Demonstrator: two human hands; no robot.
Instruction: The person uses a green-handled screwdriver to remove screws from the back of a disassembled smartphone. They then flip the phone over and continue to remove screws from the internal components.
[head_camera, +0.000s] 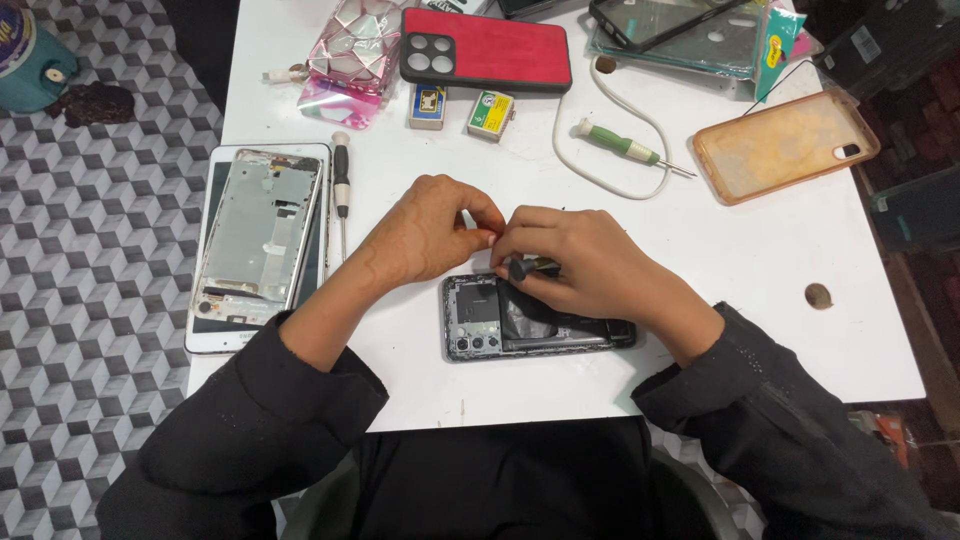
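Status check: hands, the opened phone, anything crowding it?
Right hand grips dark screwdriver; left hand pinches at its tip. Opened phone lies flat beneath. Nothing crowding.

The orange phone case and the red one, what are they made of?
The orange phone case looks like soft, see-through rubbery plastic: the white table shows faintly through it and its edges look rounded. The red phone case looks like matte, leather-like or fabric-textured plastic with a black rim and camera block; the exact material cannot be told.

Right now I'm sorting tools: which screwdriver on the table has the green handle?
The screwdriver right of centre, inside the white cable loop. The other screwdriver, beside the tablet, has a black handle.
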